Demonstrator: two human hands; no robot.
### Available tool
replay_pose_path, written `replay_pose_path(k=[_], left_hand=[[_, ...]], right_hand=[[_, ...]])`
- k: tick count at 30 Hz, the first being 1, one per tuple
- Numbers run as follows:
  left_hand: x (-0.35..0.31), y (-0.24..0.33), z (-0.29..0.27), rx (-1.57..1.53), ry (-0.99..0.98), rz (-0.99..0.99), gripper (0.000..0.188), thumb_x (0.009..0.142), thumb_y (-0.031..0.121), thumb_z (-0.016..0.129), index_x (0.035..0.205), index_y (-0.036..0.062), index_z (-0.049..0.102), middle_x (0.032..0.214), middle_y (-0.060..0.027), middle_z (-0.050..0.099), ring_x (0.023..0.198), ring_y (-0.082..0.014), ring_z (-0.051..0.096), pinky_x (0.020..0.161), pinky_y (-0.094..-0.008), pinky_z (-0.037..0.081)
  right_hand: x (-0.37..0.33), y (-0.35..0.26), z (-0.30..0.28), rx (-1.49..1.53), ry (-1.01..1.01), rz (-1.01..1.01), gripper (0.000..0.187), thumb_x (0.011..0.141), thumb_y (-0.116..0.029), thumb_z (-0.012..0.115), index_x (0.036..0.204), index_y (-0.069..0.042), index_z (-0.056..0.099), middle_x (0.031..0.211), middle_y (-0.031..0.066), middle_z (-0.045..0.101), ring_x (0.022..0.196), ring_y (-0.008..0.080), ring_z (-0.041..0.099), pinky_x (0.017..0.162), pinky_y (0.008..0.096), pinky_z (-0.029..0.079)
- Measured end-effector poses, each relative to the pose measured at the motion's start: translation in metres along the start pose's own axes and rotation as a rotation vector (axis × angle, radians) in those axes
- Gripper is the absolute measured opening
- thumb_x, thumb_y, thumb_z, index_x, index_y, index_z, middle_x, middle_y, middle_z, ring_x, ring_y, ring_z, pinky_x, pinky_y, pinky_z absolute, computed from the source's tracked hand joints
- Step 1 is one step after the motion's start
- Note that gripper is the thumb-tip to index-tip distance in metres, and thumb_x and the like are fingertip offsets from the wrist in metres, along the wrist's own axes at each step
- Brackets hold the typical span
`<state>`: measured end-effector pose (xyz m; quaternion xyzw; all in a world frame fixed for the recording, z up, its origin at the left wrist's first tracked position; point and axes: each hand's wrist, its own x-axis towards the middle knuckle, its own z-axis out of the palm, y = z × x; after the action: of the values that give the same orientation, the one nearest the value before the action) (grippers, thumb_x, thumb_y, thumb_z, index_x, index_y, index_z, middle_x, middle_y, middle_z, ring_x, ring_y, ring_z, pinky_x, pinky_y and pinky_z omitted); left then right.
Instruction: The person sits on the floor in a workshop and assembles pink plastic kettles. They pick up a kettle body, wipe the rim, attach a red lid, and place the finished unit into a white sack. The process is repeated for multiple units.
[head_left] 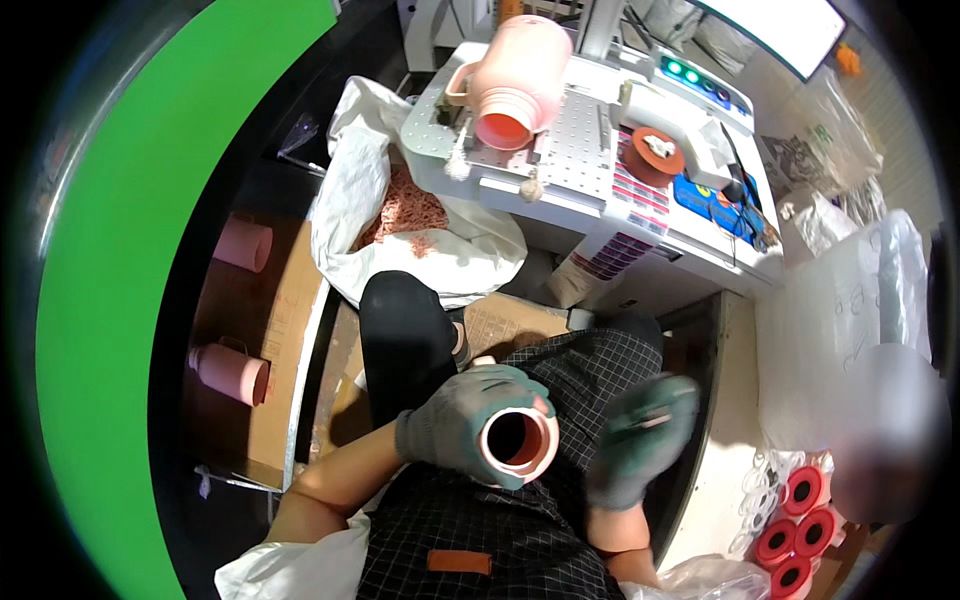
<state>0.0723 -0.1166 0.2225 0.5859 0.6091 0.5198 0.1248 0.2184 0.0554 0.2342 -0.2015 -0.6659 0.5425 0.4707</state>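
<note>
My left hand (pixel 455 425), in a grey and green work glove, is wrapped round a pink jug (pixel 543 455) in front of my lap. Its round mouth faces up toward me, and the inside looks dark. To the right, my right hand (pixel 643 435), gloved the same way, is raised apart from the jug. Motion smears its fingers, so whether it holds anything is unclear. Another pink jug (pixel 525 65) with a side handle lies tilted on the perforated metal plate (pixel 590 130) of the workbench ahead, its open mouth toward me.
A white sack (pixel 345 240) of pink shavings (pixel 405 208) stands beside the bench. Two pink jugs, one a handled jug (pixel 232 373), lie on cardboard at left beside a green surface (pixel 110 300). An orange-brown tape roll (pixel 653 157) rests on the bench. Red-rimmed pink parts (pixel 815 530) sit lower right.
</note>
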Motion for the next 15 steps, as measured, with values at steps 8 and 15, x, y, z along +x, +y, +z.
replay_pose_path(k=[8,15], left_hand=[[-0.008,0.027,0.001,0.106,-0.060,0.036,0.065,0.069,0.043,0.094,0.120,0.0119,0.068,0.133,-0.0107,0.068,0.121,-0.0364,0.066,0.110,-0.0541,0.048],[0.003,0.018,0.014,0.185,0.018,-0.081,0.080,0.059,0.044,0.102,0.125,0.0156,0.067,0.124,-0.0118,0.055,0.112,-0.0368,0.058,0.101,-0.0505,0.048]], right_hand=[[0.066,0.072,0.149,-0.400,-0.702,-0.384,0.068,0.091,-0.021,0.075,0.148,0.003,0.047,0.146,0.0234,0.054,0.118,0.0331,0.063,0.100,0.0416,0.052],[0.034,0.098,0.022,-0.219,-0.368,-0.062,0.043,0.091,-0.018,0.075,0.129,-0.003,0.062,0.129,0.0209,0.062,0.114,0.0380,0.065,0.095,0.0422,0.055]])
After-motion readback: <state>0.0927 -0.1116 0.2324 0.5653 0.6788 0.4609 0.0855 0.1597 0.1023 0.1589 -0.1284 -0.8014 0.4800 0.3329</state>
